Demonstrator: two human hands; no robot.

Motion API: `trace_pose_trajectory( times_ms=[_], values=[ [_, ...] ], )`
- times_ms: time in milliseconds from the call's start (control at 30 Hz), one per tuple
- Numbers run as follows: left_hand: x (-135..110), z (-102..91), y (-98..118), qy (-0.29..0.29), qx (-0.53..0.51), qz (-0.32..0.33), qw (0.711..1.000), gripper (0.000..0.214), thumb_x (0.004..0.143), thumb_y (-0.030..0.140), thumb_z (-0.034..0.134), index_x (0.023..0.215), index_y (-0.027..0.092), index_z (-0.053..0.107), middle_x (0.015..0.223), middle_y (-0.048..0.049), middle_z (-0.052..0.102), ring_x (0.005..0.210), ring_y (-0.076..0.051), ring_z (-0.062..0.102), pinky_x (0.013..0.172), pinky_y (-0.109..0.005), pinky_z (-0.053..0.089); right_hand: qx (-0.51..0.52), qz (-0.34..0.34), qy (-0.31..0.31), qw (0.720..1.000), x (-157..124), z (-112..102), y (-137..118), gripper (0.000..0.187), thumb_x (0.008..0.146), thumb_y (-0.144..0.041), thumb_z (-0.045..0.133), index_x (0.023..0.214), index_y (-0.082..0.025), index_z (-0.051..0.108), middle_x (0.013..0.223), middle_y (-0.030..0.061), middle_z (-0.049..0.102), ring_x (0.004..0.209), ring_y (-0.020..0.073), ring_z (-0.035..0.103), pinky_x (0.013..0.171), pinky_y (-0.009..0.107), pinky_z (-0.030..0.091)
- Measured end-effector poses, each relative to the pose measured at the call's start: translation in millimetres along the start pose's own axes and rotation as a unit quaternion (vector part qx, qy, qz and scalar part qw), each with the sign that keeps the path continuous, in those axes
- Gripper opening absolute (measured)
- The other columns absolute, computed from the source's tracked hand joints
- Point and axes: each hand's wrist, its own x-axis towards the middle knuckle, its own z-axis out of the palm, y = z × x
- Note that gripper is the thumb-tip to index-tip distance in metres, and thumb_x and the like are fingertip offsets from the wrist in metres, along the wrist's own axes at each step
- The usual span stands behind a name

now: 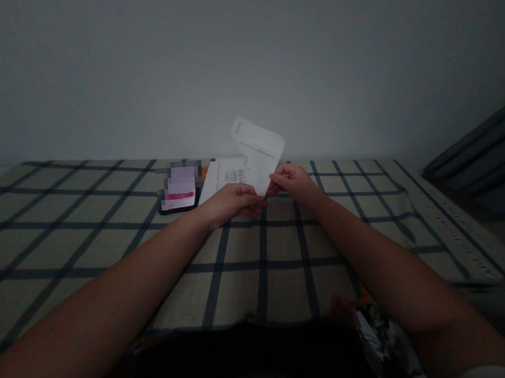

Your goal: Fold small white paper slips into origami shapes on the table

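A white piece of paper (pixel 262 148) with rounded corners and faint printed lines is held up at a tilt above the table. Its lower corner is pinched by my left hand (pixel 233 204), thumb on top. On the paper's right edge, my right hand (pixel 294 182) closes with thumb and fingers, close to the left one. Behind my left hand lies a white printed sheet (pixel 218 179) with a small dark block of print. Whether this sheet is joined to the raised paper, I cannot tell. The print is too small to read.
A phone (pixel 179 188) with a lit, blurred screen lies left of the sheet. The checked tablecloth (pixel 259 291) covers the table up to a pale wall (pixel 244 58). Grey curtain-like fabric (pixel 481 158) hangs at the right. An orange and patterned item (pixel 371 318) is near my lap.
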Motion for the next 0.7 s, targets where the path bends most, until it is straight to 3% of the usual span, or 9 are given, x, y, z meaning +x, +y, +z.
trace_pose_trajectory(
  times_ms=[500, 700],
  values=[
    [-2.1, 0.6, 0.3, -0.004, 0.007, 0.017, 1.0, 0.021, 0.069, 0.025, 0.081, 0.072, 0.016, 0.061, 0.067, 0.0026, 0.063, 0.066, -0.009, 0.064, 0.07, -0.022, 0.054, 0.015, -0.003, 0.003, 1.0, 0.7, -0.9, 1.1, 0.024, 0.083, -0.037, 0.066, 0.075, -0.017, 0.055, 0.068, 0.001, 0.068, 0.061, 0.0109, 0.065, 0.062, 0.026, 0.055],
    [2.4, -0.1, 0.9, 0.071, -0.003, 0.043, 0.997, 0.024, 0.076, 0.036, 0.075, 0.078, 0.015, 0.065, 0.071, -0.0025, 0.068, 0.067, -0.011, 0.066, 0.069, -0.023, 0.054, 0.027, 0.026, -0.016, 0.999, 0.8, -2.6, 1.6, 0.025, 0.081, -0.038, 0.068, 0.075, -0.018, 0.055, 0.067, 0.0008, 0.069, 0.06, 0.0112, 0.065, 0.062, 0.026, 0.055]
  ],
)
